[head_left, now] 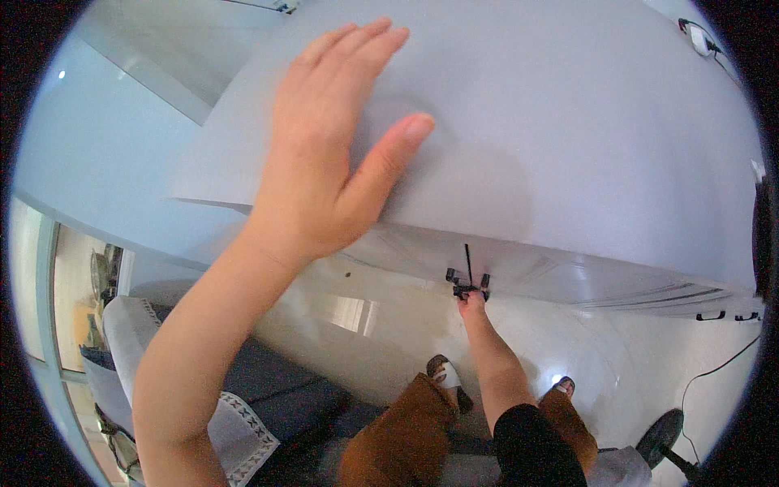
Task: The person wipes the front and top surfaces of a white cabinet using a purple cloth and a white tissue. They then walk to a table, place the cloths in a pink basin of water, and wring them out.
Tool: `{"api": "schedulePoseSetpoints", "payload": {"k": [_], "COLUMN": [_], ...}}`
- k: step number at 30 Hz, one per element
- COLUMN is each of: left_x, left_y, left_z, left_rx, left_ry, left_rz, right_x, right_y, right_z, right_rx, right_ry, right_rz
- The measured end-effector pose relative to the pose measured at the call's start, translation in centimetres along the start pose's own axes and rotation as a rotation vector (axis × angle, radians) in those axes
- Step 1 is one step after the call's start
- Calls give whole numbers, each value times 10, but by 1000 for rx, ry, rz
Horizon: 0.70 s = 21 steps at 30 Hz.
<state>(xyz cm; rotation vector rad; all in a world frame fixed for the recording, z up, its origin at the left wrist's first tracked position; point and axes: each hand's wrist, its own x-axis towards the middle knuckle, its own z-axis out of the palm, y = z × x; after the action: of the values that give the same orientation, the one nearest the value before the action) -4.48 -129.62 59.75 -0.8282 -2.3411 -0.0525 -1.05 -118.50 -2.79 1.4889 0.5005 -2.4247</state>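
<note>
Large in the upper left, my left hand (324,150) hangs with fingers stretched and thumb apart, holding nothing. Behind it lies a broad pale grey top (552,138); contact cannot be made out. Low in the middle, my right hand (472,302) reaches out at the front panel (531,264) under that top. Its fingers close on a small black piece of hardware (468,290), whose exact kind is too small to tell. Short black parts show on either side of it, and a thin black line rises above it. My right fingertips are partly hidden.
Black handles (711,316) sit farther right on the front. A white power strip (698,39) with cables lies at the upper right. Below me are a dark grey sofa (284,385) and shiny floor tiles (398,325). A black round base (661,434) stands at the lower right beside a cord.
</note>
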Motion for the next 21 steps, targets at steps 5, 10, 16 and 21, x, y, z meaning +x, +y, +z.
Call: {"api": "schedulePoseSetpoints", "payload": {"k": [5, 10, 16, 21], "left_x": [-14, -9, -16, -6], "left_y": [-4, 5, -23, -1], "left_z": [3, -2, 7, -4], "left_rx": [0, 13, 46, 16], "left_ry": [-21, 22, 40, -20], "left_rz": [-43, -52, 59, -22], "right_x": [-58, -160, -27, 16], "right_y": [7, -23, 12, 8], "right_z": [-8, 14, -17, -25], "right_rx": [36, 141, 22, 25], "right_ry": [-121, -419, -285, -192], "right_rz": [23, 69, 13, 17]}}
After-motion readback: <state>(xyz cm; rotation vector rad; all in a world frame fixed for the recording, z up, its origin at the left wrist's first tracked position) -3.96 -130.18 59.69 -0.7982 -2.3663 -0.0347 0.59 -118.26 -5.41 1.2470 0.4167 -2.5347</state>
